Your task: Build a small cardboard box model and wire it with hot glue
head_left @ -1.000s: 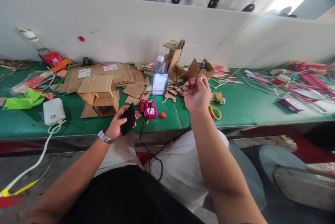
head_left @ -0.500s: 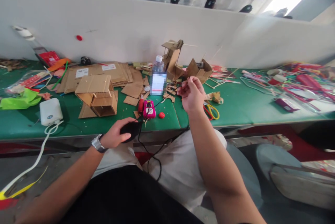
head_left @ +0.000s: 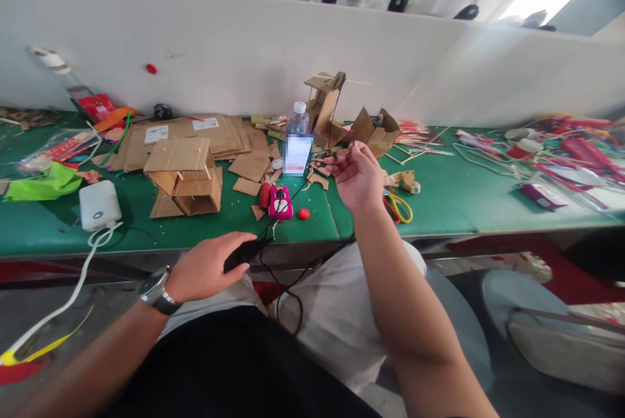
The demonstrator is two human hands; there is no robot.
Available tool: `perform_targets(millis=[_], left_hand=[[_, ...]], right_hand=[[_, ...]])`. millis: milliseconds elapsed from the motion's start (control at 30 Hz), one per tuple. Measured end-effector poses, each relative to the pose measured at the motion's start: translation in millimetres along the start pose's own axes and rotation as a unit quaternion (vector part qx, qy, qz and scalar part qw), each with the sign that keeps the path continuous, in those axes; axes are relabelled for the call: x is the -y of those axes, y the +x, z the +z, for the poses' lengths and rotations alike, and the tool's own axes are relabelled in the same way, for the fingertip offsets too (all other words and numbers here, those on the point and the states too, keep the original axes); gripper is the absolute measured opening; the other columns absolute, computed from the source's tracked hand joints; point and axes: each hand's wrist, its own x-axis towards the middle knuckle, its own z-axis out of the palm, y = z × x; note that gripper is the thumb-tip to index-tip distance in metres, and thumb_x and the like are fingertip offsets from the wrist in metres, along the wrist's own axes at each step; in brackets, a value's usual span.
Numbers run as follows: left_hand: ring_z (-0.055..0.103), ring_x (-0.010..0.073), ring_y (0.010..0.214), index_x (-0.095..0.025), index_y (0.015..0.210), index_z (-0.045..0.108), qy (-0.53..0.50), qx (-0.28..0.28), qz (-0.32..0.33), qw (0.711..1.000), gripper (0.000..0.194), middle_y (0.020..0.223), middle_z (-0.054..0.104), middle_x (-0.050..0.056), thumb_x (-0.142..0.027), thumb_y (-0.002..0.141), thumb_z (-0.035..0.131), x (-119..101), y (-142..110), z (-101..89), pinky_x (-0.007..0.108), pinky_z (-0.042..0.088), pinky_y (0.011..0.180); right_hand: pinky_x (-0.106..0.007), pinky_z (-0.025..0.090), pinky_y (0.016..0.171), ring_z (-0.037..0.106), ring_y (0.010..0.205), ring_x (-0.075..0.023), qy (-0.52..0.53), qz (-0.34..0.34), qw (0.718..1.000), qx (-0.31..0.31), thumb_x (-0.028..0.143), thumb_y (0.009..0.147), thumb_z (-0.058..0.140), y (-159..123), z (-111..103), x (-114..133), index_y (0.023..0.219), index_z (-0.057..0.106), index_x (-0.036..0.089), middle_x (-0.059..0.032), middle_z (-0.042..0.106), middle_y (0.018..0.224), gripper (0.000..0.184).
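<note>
My left hand (head_left: 208, 265), with a watch on its wrist, is closed around a dark black object (head_left: 242, 254) just in front of the table edge; its kind cannot be made out. A thin black cord (head_left: 299, 190) runs from near it up toward my right hand (head_left: 359, 177). Over the table, the right thumb and fingertips pinch together, seemingly on that cord, though what lies between them is too small to see clearly. Between the hands lie a pink item with a white face shape (head_left: 280, 204), a red cylinder (head_left: 264, 195) and a red cap (head_left: 304, 214).
A cardboard structure (head_left: 183, 174) stands on the green table (head_left: 322, 226) near a white power bank (head_left: 100, 205). Behind stand a bottle (head_left: 297, 120), a phone with a lit screen (head_left: 297, 154) and cardboard pieces. Yellow-handled scissors (head_left: 404, 208) lie right. Craft scraps cover both ends.
My left hand has turned and shifted slightly, so less of the black object shows. The right hand keeps its pinch in nearly the same place. The view has moved slightly.
</note>
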Motion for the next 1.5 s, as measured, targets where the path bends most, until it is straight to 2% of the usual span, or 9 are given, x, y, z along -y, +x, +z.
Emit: perform_targets(millis=[200,367,500,667,1000,1100,1300,1400,1500], left_hand=[[0.074,0.0326,0.113,-0.027,0.131,0.074,-0.19,-0.043,-0.091,0.977,0.045,0.126,0.078,0.008,-0.038,0.088,0.08,15,-5,-9.7,0.039,0.059,0.097],[0.078,0.0284,0.087,-0.027,0.129,0.067,-0.495,-0.021,-0.232,0.837,0.046,0.113,0.078,0.009,-0.04,0.086,0.081,23,-21,-2.3,0.039,0.063,0.075],[0.077,0.0272,0.087,-0.027,0.132,0.06,-0.616,-0.013,-0.213,0.758,0.049,0.118,0.076,0.013,-0.035,0.088,0.081,19,-36,7.5,0.036,0.063,0.068],[0.077,0.026,0.087,-0.023,0.126,0.061,-0.622,-0.041,-0.208,0.753,0.046,0.112,0.076,0.013,-0.037,0.088,0.083,14,-45,6.8,0.035,0.063,0.071],[0.072,0.0232,0.078,-0.022,0.112,0.07,-0.615,-0.208,-0.247,0.72,0.058,0.099,0.072,0.007,-0.045,0.065,0.095,19,-54,-26.0,0.033,0.063,0.064],[0.07,0.0225,0.076,-0.023,0.114,0.07,-0.643,-0.216,-0.227,0.699,0.058,0.098,0.071,0.007,-0.044,0.065,0.094,17,-55,-27.6,0.034,0.062,0.063],[0.066,0.019,0.074,-0.022,0.118,0.07,-0.697,-0.18,-0.136,0.681,0.05,0.095,0.067,0.006,-0.046,0.077,0.085,-11,-44,-21.6,0.031,0.06,0.06],[0.066,0.0187,0.075,-0.022,0.12,0.071,-0.708,-0.15,-0.095,0.684,0.047,0.096,0.066,0.006,-0.046,0.082,0.081,-23,-40,-18.7,0.031,0.061,0.061],[0.067,0.0192,0.076,-0.023,0.123,0.071,-0.71,-0.138,-0.087,0.685,0.046,0.097,0.067,0.007,-0.047,0.084,0.079,-26,-40,-14.8,0.032,0.062,0.063]], right_hand=[[-0.022,0.034,0.038,0.04,0.039,-0.0057,0.029,0.002,0.999,-0.043,0.037,0.088,0.073,4,-8,14,0.087,0.049,0.026,0.0088,0.054,0.067,0.026],[-0.022,0.04,0.045,0.048,0.049,-0.0089,0.026,-0.006,0.997,-0.068,0.037,0.085,0.076,6,-8,9,0.085,0.048,0.027,0.0087,0.049,0.063,0.03],[-0.024,0.051,0.058,0.059,0.061,-0.0116,0.039,-0.023,0.998,-0.051,0.038,0.088,0.079,6,-7,7,0.086,0.047,0.027,0.0093,0.044,0.06,0.033],[-0.024,0.052,0.057,0.056,0.055,-0.0099,0.068,-0.006,0.996,-0.056,0.037,0.084,0.085,4,-6,9,0.085,0.049,0.026,0.0103,0.042,0.06,0.038],[-0.025,0.024,0.04,0.031,0.042,-0.0085,-0.046,-0.034,0.996,-0.074,0.053,0.083,0.078,4,-7,15,0.087,0.049,0.027,0.0103,0.038,0.059,0.039],[-0.024,0.025,0.04,0.04,0.047,-0.0096,-0.127,-0.054,0.99,-0.022,0.063,0.085,0.075,-8,6,9,0.091,0.055,0.027,0.0068,0.048,0.064,0.042],[-0.029,0.052,0.066,0.063,0.076,-0.0162,-0.181,0.065,0.949,0.249,0.067,0.092,0.071,-82,69,-29,0.097,0.067,0.022,-0.0039,0.066,0.086,0.046],[-0.036,0.058,0.09,0.067,0.107,-0.0215,-0.1,0.118,0.924,0.35,0.062,0.092,0.076,-130,104,-54,0.12,0.066,0.022,-0.0097,0.067,0.118,0.05],[-0.027,0.055,0.069,0.07,0.089,-0.0159,0.038,0.262,0.891,0.37,0.063,0.09,0.079,-159,122,-72,0.126,0.057,0.023,-0.0053,0.066,0.111,0.058]])
